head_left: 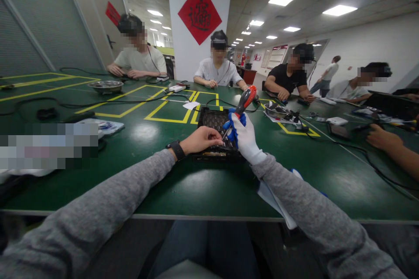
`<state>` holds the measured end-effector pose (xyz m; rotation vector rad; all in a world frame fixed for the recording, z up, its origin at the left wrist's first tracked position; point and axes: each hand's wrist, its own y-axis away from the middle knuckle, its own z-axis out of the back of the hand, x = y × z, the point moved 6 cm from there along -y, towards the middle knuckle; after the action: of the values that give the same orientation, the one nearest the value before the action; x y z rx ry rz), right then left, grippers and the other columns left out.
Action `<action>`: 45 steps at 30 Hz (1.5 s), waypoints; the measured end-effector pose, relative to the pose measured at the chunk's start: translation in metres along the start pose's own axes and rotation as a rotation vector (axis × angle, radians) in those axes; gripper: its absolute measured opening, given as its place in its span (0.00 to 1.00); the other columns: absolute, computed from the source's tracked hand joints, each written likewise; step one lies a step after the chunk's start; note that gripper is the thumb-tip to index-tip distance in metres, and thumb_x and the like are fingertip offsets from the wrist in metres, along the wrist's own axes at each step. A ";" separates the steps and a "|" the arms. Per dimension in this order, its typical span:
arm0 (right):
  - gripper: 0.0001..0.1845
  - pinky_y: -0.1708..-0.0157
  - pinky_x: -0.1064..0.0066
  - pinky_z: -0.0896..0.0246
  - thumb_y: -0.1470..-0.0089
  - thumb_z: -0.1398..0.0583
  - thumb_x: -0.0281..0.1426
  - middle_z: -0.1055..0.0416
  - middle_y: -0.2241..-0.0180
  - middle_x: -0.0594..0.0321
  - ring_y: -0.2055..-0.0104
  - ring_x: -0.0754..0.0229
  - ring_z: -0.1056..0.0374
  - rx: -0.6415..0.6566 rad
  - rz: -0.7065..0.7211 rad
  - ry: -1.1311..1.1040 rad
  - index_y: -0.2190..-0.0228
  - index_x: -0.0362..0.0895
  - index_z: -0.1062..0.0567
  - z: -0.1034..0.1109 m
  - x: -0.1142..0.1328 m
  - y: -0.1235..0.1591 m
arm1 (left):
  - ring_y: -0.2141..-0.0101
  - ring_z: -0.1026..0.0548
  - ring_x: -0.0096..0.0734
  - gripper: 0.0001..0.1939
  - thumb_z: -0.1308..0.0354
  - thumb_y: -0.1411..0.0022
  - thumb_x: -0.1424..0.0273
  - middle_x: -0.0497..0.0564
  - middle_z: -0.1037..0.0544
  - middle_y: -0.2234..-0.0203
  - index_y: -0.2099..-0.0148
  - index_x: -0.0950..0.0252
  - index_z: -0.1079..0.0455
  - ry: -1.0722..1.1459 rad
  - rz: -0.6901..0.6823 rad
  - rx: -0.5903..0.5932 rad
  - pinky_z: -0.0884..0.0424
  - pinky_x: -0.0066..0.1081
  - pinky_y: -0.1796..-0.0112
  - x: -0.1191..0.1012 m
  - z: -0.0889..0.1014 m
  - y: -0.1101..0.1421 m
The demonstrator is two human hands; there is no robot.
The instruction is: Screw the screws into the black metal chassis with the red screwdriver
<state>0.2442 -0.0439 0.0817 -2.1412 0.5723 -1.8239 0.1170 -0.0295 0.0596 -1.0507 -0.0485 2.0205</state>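
A screwdriver with a red and black handle [246,99] is gripped in my right hand [245,134], which wears a white glove with blue palm and fingers. Its shaft slants down to the left, toward the fingertips of my left hand [203,138]. That hand is bare, with a black band on the wrist, and its thumb and fingers pinch together near the shaft's lower end. What they hold is too small to make out. Both hands are over an open black case [209,117] with a textured inside. Some small parts show along its front edge.
Another white and blue glove [278,204] lies under my right forearm. A metal bowl [106,87], a white paper piece [191,105] and black cables rest on the green table [163,200]. Tools and parts [281,113] lie at right. Several people sit around; one's hand [382,137] is at right.
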 end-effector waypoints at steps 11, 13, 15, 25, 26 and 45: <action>0.24 0.88 0.81 0.47 0.51 0.46 0.50 0.33 0.80 0.70 0.87 0.72 0.43 0.020 -0.001 0.052 0.61 0.45 0.33 -0.002 0.000 0.001 | 0.69 0.27 0.30 0.17 0.42 0.47 0.59 0.53 0.22 0.71 0.65 0.70 0.26 -0.007 0.013 -0.003 0.33 0.28 0.64 -0.003 0.001 -0.001; 0.23 0.88 0.81 0.48 0.52 0.46 0.49 0.33 0.80 0.70 0.86 0.72 0.43 0.032 0.001 0.050 0.62 0.45 0.33 -0.003 0.001 0.002 | 0.70 0.27 0.30 0.16 0.43 0.46 0.60 0.53 0.22 0.71 0.66 0.70 0.26 0.000 0.007 -0.007 0.33 0.28 0.65 -0.003 0.001 -0.001; 0.22 0.88 0.81 0.47 0.52 0.45 0.49 0.33 0.80 0.71 0.86 0.72 0.42 0.035 -0.007 0.040 0.62 0.46 0.34 -0.004 0.000 0.001 | 0.69 0.27 0.30 0.16 0.44 0.45 0.61 0.54 0.22 0.69 0.65 0.70 0.26 0.019 -0.015 -0.007 0.33 0.28 0.64 -0.005 0.001 0.000; 0.22 0.87 0.81 0.45 0.51 0.45 0.48 0.32 0.80 0.71 0.86 0.72 0.42 0.036 0.007 0.008 0.59 0.46 0.35 -0.005 -0.002 0.000 | 0.68 0.27 0.30 0.16 0.42 0.47 0.61 0.53 0.22 0.70 0.64 0.70 0.27 0.077 -0.018 0.032 0.32 0.28 0.63 -0.006 -0.001 0.000; 0.22 0.87 0.81 0.45 0.51 0.45 0.48 0.32 0.80 0.71 0.86 0.72 0.42 0.041 0.004 0.003 0.59 0.46 0.35 -0.005 -0.003 0.000 | 0.69 0.27 0.30 0.16 0.41 0.47 0.61 0.53 0.22 0.70 0.64 0.70 0.27 0.070 -0.018 0.028 0.32 0.28 0.64 -0.005 -0.001 0.000; 0.24 0.86 0.81 0.45 0.49 0.47 0.48 0.33 0.79 0.70 0.86 0.72 0.41 0.139 -0.016 0.007 0.57 0.46 0.36 -0.008 -0.007 0.001 | 0.67 0.27 0.29 0.14 0.45 0.44 0.64 0.53 0.23 0.69 0.64 0.71 0.28 0.097 -0.082 0.060 0.33 0.28 0.62 -0.010 -0.001 0.001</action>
<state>0.2353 -0.0408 0.0768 -2.0546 0.4186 -1.8231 0.1199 -0.0375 0.0654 -1.0893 0.0197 1.8840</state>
